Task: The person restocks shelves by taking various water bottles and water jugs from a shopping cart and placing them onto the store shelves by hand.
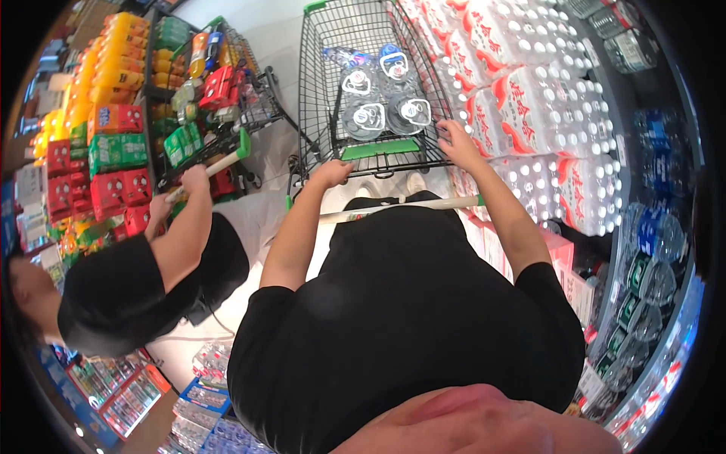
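Note:
Before me stands a black wire shopping cart (317, 96) with a green plastic flap (380, 150) at its near end. Several large clear water jugs (363, 116) with white carry handles stand in the basket, and blue-purple packaged bottles (347, 57) lie behind them. My left hand (336, 172) is at the basket's near left edge, fingers curled; whether they grip the wire is hidden. My right hand (456, 143) is beside the basket's near right side, fingers apart, with nothing visible in it. The cart's pale push handle (420, 204) crosses in front of my waist.
Shrink-wrapped water bottle packs (527, 108) are stacked close along the cart's right side. Shelves with large water bottles (652, 230) curve beyond them. At left, a person in black (113, 289) holds another loaded cart (227, 162), near stacked orange drink bottles (116, 62).

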A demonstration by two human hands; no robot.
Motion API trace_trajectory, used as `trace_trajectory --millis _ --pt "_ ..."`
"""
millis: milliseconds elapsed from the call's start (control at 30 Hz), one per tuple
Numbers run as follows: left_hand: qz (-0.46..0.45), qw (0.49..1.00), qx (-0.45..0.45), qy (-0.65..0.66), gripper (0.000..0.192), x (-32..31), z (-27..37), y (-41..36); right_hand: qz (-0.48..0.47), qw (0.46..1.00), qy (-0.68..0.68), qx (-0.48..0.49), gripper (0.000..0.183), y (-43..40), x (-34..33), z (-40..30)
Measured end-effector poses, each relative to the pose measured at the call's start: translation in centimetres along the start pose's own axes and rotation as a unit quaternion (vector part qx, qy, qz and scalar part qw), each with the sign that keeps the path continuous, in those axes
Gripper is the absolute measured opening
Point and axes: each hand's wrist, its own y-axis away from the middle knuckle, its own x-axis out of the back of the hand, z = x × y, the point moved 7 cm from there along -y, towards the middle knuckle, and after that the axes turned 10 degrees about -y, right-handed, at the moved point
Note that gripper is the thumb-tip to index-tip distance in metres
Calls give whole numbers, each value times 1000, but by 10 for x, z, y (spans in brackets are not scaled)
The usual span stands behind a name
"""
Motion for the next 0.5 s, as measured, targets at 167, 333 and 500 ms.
trace_trajectory --millis 167,333,500 --pt "93 990 79 -75 48 18 16 24 -97 952 289 -33 75 -49 -26 87" --pt "268 956 79 -90 38 6 57 63 -133 858 477 138 61 -80 -46 110" --pt "359 925 109 -60 62 -17 100 108 -282 744 605 21 41 -109 -44 120"
